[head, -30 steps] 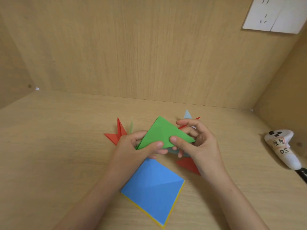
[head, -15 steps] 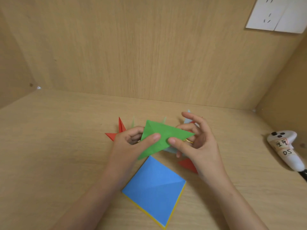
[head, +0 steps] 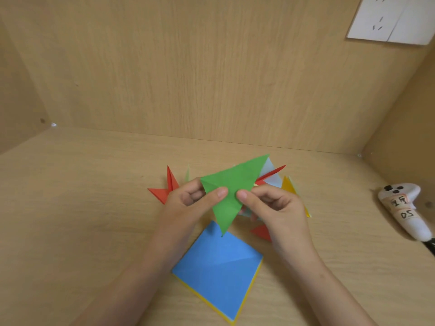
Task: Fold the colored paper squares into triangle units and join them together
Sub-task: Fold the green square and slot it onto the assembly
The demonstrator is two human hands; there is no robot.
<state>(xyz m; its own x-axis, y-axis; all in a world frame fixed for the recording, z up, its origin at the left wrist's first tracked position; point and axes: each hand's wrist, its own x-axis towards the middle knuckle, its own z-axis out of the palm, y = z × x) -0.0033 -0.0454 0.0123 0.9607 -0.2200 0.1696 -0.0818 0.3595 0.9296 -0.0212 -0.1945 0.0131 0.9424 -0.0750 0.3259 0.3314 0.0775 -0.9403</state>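
Note:
A green paper triangle [head: 231, 184] is held above the desk, one tip up to the right and one tip down. My left hand [head: 188, 205] pinches its left part, thumb on the front. My right hand [head: 275, 208] pinches it beside that, thumb on the front as well. Behind my hands lies a cluster of joined folded units: red points [head: 167, 188] at the left, a light blue piece [head: 270, 174], a red point [head: 274, 172] and a yellow point [head: 288, 185] at the right. My hands hide its middle.
A stack of paper squares, blue on top [head: 219, 267] with a yellow edge below, lies on the wooden desk [head: 82, 220] near me. A white controller [head: 402, 212] with labels lies at the right by the side wall. A white wall socket [head: 390, 20] is at the top right.
The green triangle has turned between my fingers: its long tip now points down and another up to the right. Both thumbs have come close together on its front.

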